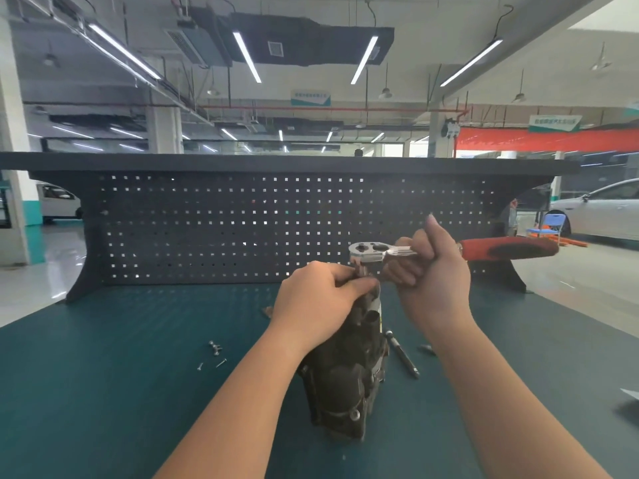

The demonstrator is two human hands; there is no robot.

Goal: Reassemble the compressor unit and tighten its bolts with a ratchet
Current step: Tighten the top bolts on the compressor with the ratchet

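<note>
Ratchet held over the upright compressor on the green bench.

The compressor unit (345, 371) stands mid-mat, long axis vertical, pegboard (242, 229) behind it, open mat either side. The left hand (314, 305) grips its top; the right hand (432, 267) clasps the ratchet (408, 252), handle pointing right. Loose bolts (215, 350) lie left of it.

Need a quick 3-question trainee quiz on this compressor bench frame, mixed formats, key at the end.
1. True or false: the ratchet lies flat on the bench mat.
2. Which of the hands grips the ratchet shaft? A) left hand B) right hand
3. Fill in: loose screws lie on the mat to the ____ of the compressor unit.

Key: 1 false, it is held above the compressor's top. 2 B; the left hand grips the top of the unit under the ratchet head. 3 left.
</note>
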